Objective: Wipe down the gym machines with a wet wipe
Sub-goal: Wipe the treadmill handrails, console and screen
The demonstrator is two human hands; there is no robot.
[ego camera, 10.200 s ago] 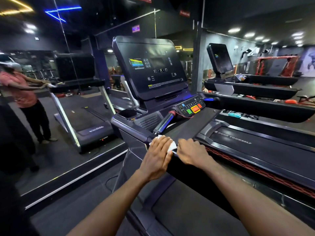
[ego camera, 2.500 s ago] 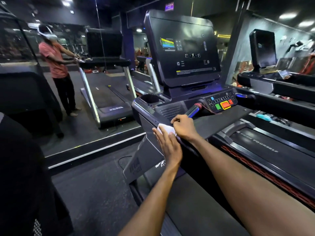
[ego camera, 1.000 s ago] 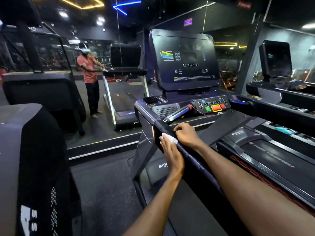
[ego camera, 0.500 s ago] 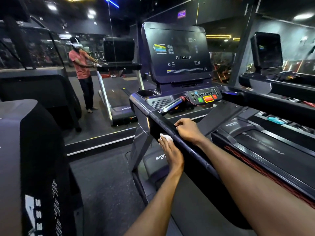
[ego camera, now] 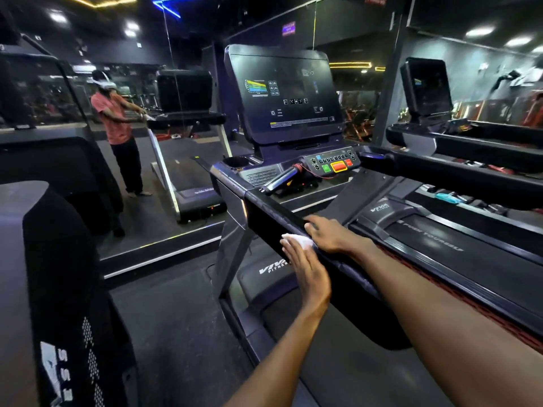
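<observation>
Since half a second ago the wet wipe (ego camera: 297, 240) has slid a little along the outer face of the treadmill's side handrail (ego camera: 266, 214), toward the person and away from the console, and the view has tipped slightly upward. The wipe is a small white wad pressed flat against that outer face, just under the rail's top edge. The left hand (ego camera: 305, 268) covers most of it, fingers straight and laid together, pushing it against the rail rather than pinching it. The right hand (ego camera: 330, 235) rests on top of the same rail, just beside the wipe, fingers draped loosely over the edge and holding nothing; it seems to steady the body.

The wipe looks light, soft and damp, so it should bunch or slip out from under a flat palm on the glossy rail. A firmer hold would be to fold it over the fingertips and trap an edge with the thumb.

Further along the rail from the wipe stand the short silver pulse grip (ego camera: 280, 180), the cup holder (ego camera: 236, 162), the button panel (ego camera: 333, 164) with its green, orange and red keys, and the big dark display (ego camera: 283, 92). Beyond the rail lies the running belt (ego camera: 458, 259). Opposite, a mirror wall (ego camera: 164, 127) reflects the person wiping.
</observation>
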